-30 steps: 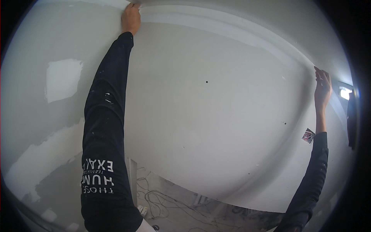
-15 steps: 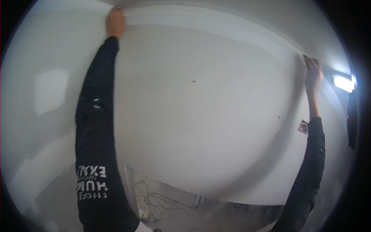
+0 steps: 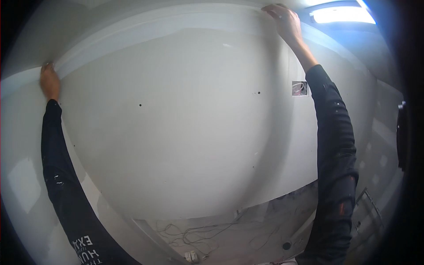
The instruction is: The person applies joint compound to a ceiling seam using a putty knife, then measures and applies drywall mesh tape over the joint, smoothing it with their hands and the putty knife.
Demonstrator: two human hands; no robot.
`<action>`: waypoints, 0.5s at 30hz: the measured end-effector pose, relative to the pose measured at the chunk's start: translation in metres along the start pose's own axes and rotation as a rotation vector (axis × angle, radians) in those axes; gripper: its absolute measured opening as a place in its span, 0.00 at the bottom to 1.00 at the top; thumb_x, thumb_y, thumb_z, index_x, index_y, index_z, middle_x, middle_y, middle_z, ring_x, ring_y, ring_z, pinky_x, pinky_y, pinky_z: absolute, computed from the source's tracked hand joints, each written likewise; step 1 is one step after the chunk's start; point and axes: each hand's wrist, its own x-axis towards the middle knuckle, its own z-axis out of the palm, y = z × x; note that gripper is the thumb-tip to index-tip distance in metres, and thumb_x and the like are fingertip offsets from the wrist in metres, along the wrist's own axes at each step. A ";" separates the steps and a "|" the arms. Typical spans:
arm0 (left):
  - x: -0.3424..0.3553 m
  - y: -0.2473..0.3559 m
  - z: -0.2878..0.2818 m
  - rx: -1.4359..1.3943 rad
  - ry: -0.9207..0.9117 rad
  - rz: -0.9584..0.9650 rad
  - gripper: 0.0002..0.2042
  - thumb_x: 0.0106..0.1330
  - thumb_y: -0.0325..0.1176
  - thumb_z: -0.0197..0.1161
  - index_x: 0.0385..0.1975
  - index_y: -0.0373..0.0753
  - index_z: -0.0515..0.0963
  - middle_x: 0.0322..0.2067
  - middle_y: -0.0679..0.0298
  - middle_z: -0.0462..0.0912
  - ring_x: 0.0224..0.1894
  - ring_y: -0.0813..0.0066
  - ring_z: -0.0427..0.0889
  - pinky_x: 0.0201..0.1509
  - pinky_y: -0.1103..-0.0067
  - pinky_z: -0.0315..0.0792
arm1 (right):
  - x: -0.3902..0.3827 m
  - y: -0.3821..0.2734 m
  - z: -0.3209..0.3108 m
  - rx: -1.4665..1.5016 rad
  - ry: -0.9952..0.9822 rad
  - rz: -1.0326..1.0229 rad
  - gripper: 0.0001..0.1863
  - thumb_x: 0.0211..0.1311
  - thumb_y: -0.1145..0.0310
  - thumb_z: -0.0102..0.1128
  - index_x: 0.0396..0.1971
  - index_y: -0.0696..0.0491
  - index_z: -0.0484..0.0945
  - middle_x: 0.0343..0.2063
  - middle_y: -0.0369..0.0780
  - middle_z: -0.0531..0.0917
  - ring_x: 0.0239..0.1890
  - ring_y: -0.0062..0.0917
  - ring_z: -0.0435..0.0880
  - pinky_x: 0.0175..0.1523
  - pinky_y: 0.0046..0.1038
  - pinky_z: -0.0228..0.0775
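Note:
A long white strip runs along the joint where the wall meets the ceiling. At the left corner my left hand is raised to this joint, its fingers bent together at the strip's end. Farther right, my right hand reaches up to the same line, thumb and fingers pinched at the strip's upper edge. Both arms are stretched high in dark sleeves. The fingertips of the left hand are small and partly hidden.
A bright lamp shines right of my right hand. An open square box with wires sits in the wall beside my right sleeve. Below, loose cables and a white socket block lie on the floor. A metal frame stands lower right.
The view has turned to the right, so both hands appear farther left and the lamp shows larger. Both hands stay up at the joint between wall and ceiling.

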 end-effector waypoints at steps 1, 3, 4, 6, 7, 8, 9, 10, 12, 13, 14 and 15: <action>0.002 -0.004 -0.001 0.031 -0.008 -0.016 0.15 0.76 0.31 0.50 0.53 0.32 0.81 0.58 0.50 0.79 0.57 0.47 0.79 0.61 0.63 0.74 | 0.000 -0.005 0.001 0.005 0.046 -0.007 0.05 0.63 0.74 0.65 0.33 0.53 0.89 0.41 0.47 0.87 0.47 0.42 0.85 0.53 0.41 0.75; 0.004 -0.009 0.006 0.066 -0.015 -0.030 0.15 0.76 0.31 0.51 0.53 0.32 0.81 0.57 0.50 0.80 0.57 0.47 0.79 0.62 0.64 0.74 | -0.001 -0.001 0.006 -0.070 0.078 -0.052 0.06 0.63 0.74 0.64 0.34 0.53 0.89 0.41 0.47 0.87 0.47 0.43 0.85 0.53 0.41 0.75; 0.002 -0.008 0.008 0.056 -0.015 -0.025 0.15 0.76 0.31 0.51 0.53 0.32 0.81 0.57 0.50 0.80 0.57 0.47 0.79 0.62 0.64 0.74 | -0.002 0.003 0.009 -0.135 0.105 -0.106 0.06 0.64 0.73 0.64 0.35 0.53 0.89 0.42 0.47 0.87 0.48 0.43 0.84 0.54 0.41 0.74; 0.000 -0.006 0.014 0.007 -0.004 -0.049 0.15 0.75 0.30 0.51 0.54 0.32 0.81 0.57 0.50 0.80 0.58 0.47 0.79 0.63 0.64 0.73 | -0.007 0.009 0.013 -0.183 0.163 -0.214 0.07 0.65 0.74 0.62 0.36 0.53 0.90 0.41 0.47 0.87 0.46 0.42 0.83 0.53 0.40 0.74; 0.001 -0.009 0.015 0.009 -0.003 -0.045 0.15 0.75 0.30 0.51 0.54 0.32 0.81 0.57 0.50 0.80 0.58 0.47 0.79 0.63 0.64 0.73 | -0.008 0.008 0.019 -0.198 0.175 -0.163 0.08 0.65 0.74 0.61 0.36 0.52 0.90 0.40 0.46 0.86 0.45 0.42 0.83 0.52 0.40 0.73; 0.002 -0.012 0.015 0.021 0.018 -0.016 0.15 0.75 0.30 0.51 0.54 0.33 0.81 0.56 0.49 0.80 0.57 0.47 0.80 0.61 0.63 0.74 | -0.010 0.008 0.022 -0.213 0.187 -0.113 0.08 0.66 0.74 0.61 0.36 0.52 0.90 0.39 0.46 0.86 0.44 0.41 0.82 0.52 0.40 0.73; 0.003 -0.016 0.016 0.034 0.039 0.013 0.15 0.75 0.29 0.51 0.55 0.34 0.81 0.55 0.48 0.81 0.56 0.46 0.80 0.59 0.61 0.75 | -0.010 0.010 0.028 -0.211 0.220 -0.161 0.09 0.65 0.74 0.60 0.37 0.51 0.90 0.39 0.45 0.85 0.42 0.39 0.81 0.50 0.41 0.72; 0.003 -0.019 0.016 0.036 0.041 0.017 0.15 0.75 0.29 0.51 0.55 0.34 0.81 0.55 0.48 0.81 0.56 0.46 0.80 0.59 0.61 0.75 | -0.011 0.009 0.029 -0.209 0.222 -0.158 0.09 0.65 0.74 0.60 0.37 0.51 0.90 0.39 0.45 0.85 0.42 0.39 0.81 0.50 0.41 0.72; 0.004 -0.028 0.014 0.050 0.052 0.031 0.14 0.75 0.29 0.52 0.54 0.33 0.81 0.54 0.47 0.81 0.56 0.46 0.80 0.59 0.62 0.75 | -0.013 0.005 0.035 -0.245 0.273 -0.175 0.10 0.65 0.75 0.61 0.38 0.50 0.91 0.39 0.44 0.85 0.43 0.38 0.81 0.53 0.42 0.71; 0.002 -0.023 0.014 0.044 0.054 0.032 0.14 0.75 0.29 0.52 0.54 0.33 0.81 0.54 0.47 0.81 0.56 0.46 0.80 0.59 0.62 0.75 | -0.013 0.009 0.036 -0.251 0.274 -0.174 0.10 0.65 0.75 0.61 0.38 0.50 0.91 0.39 0.44 0.85 0.43 0.38 0.81 0.53 0.42 0.71; 0.001 -0.019 0.014 0.057 0.064 0.036 0.14 0.75 0.29 0.52 0.54 0.33 0.81 0.54 0.47 0.81 0.56 0.46 0.80 0.59 0.61 0.75 | -0.013 0.013 0.039 -0.268 0.294 -0.156 0.11 0.64 0.76 0.61 0.38 0.49 0.91 0.39 0.44 0.85 0.43 0.37 0.81 0.56 0.43 0.70; 0.000 -0.014 0.013 0.071 0.074 0.041 0.14 0.75 0.28 0.53 0.54 0.33 0.81 0.53 0.47 0.81 0.56 0.46 0.80 0.59 0.61 0.75 | -0.012 0.017 0.041 -0.284 0.315 -0.138 0.11 0.64 0.76 0.61 0.38 0.48 0.91 0.39 0.44 0.84 0.43 0.37 0.81 0.58 0.43 0.69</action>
